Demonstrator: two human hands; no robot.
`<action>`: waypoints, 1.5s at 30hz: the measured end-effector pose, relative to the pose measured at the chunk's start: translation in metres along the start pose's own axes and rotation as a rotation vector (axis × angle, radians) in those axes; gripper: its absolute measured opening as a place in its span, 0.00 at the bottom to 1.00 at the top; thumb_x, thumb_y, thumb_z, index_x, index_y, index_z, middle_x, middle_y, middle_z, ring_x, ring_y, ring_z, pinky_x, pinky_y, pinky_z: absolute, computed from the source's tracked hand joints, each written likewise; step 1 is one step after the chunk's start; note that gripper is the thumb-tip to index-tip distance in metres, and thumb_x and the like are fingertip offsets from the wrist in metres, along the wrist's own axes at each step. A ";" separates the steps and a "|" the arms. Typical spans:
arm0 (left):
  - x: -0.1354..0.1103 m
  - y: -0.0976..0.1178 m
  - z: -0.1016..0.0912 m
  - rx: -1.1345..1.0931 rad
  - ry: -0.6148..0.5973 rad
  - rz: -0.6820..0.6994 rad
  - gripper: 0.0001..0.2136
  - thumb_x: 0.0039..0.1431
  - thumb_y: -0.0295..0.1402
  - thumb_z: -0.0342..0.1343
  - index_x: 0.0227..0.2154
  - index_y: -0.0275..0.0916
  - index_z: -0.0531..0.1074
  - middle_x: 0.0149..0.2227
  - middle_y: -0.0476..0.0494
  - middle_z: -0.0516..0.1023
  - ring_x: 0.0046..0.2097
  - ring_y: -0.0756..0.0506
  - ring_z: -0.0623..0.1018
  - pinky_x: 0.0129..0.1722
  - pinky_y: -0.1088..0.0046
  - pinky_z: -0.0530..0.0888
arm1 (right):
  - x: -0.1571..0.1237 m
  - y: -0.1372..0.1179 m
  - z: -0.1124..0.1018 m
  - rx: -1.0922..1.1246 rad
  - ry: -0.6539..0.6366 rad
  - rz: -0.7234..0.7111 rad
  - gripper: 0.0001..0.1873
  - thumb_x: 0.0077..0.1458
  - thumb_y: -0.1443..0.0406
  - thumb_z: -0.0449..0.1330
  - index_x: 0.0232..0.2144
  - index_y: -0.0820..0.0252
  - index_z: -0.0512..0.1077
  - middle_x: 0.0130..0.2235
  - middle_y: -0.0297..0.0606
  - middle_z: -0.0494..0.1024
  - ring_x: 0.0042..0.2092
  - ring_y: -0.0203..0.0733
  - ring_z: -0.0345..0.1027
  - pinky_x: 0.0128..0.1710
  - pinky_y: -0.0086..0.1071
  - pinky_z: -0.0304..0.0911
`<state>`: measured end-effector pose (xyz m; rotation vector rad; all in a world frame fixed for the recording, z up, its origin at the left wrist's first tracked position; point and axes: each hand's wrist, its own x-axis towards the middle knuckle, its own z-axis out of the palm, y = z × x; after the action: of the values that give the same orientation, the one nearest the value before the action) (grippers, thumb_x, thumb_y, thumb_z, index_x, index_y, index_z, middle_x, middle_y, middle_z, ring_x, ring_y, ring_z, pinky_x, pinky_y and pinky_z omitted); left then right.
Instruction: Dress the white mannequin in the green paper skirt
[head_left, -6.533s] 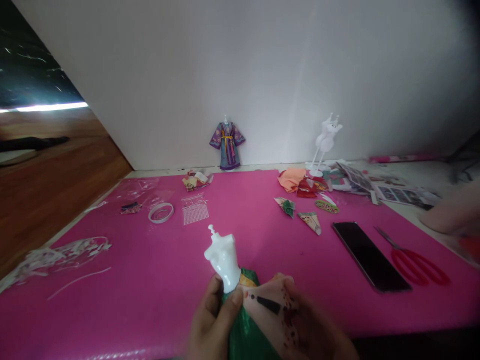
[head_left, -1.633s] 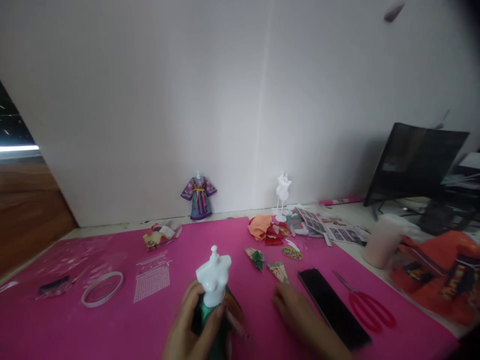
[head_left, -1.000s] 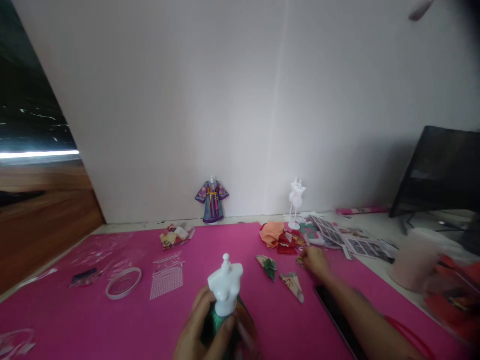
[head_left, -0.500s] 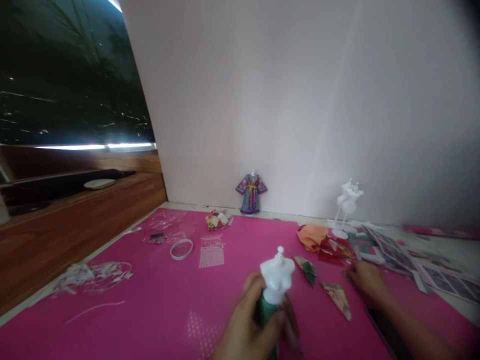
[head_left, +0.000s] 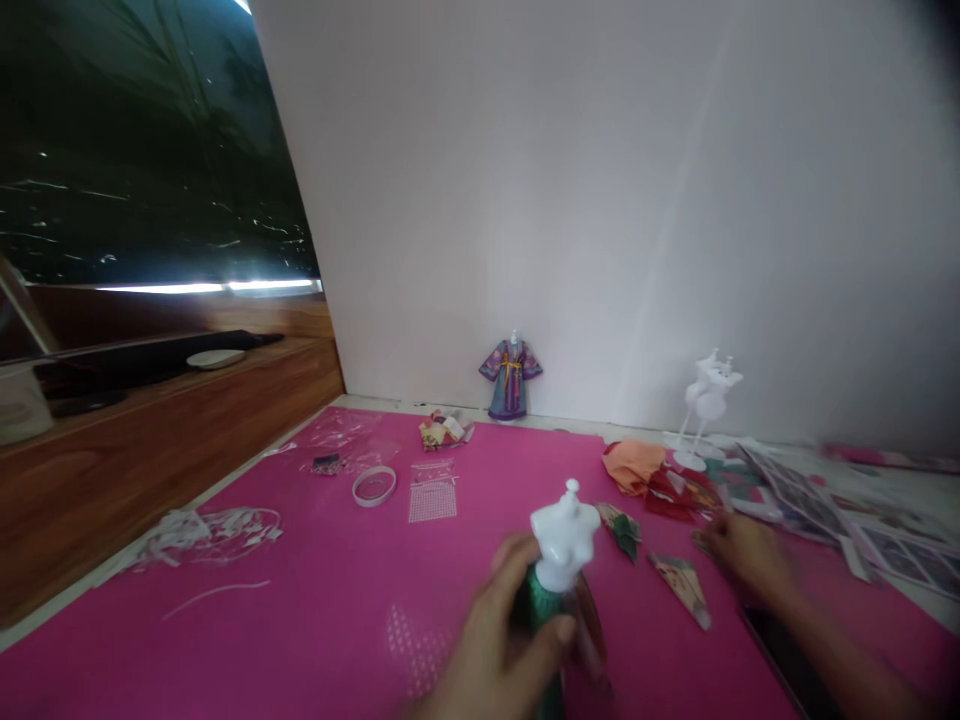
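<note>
My left hand (head_left: 499, 640) is wrapped round a small dress form (head_left: 564, 540), upright, with a glossy white torso and a green skirt whose lower part my fingers hide. Over to the right, my right hand (head_left: 742, 550) is low over the table with its fingers pinched together. Whatever is between those fingertips is too small and blurred to make out. Just beyond them lie crumpled red cloth (head_left: 679, 492) and orange cloth (head_left: 634, 465). Between my hands are a patterned folded piece (head_left: 681, 588) and a similar one with a green leaf-like piece (head_left: 624, 535).
A doll robe on a stand (head_left: 510, 378) leans near the white wall. White dress forms (head_left: 709, 390) stand at back right, beside printed sheets (head_left: 900, 560). On the pink mat (head_left: 315, 620) lie a tape roll (head_left: 373, 487), a bead sheet (head_left: 433, 502) and white scraps (head_left: 202, 535).
The whole view has shifted slightly, so things sit a little further right. My left hand still grips the dress form, and my right hand stays beside the red cloth.
</note>
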<state>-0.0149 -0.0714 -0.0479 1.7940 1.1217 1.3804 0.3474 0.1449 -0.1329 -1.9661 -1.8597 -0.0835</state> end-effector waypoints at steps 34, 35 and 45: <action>0.028 0.030 -0.015 0.055 0.043 -0.071 0.07 0.53 0.26 0.61 0.36 0.40 0.77 0.39 0.46 0.79 0.43 0.43 0.78 0.45 0.70 0.71 | -0.121 -0.202 -0.125 0.882 -0.342 -0.700 0.09 0.58 0.65 0.60 0.42 0.53 0.77 0.43 0.38 0.76 0.48 0.47 0.68 0.54 0.41 0.60; 0.028 0.030 -0.015 0.058 0.037 -0.080 0.07 0.53 0.26 0.61 0.36 0.40 0.77 0.39 0.46 0.80 0.44 0.43 0.78 0.45 0.70 0.70 | -0.120 -0.201 -0.125 0.886 -0.353 -0.697 0.09 0.58 0.65 0.60 0.42 0.53 0.77 0.42 0.38 0.76 0.49 0.47 0.68 0.54 0.42 0.60; 0.029 0.030 -0.020 0.054 -0.012 -0.088 0.05 0.56 0.32 0.58 0.35 0.40 0.76 0.39 0.45 0.79 0.45 0.42 0.77 0.46 0.69 0.69 | -0.113 -0.196 -0.115 0.964 -0.413 -0.696 0.11 0.62 0.62 0.57 0.43 0.53 0.77 0.43 0.38 0.78 0.47 0.46 0.70 0.48 0.37 0.64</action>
<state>-0.0237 -0.0600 -0.0042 1.7661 1.2272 1.2977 0.1753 0.0006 -0.0142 -0.6815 -2.1407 0.8919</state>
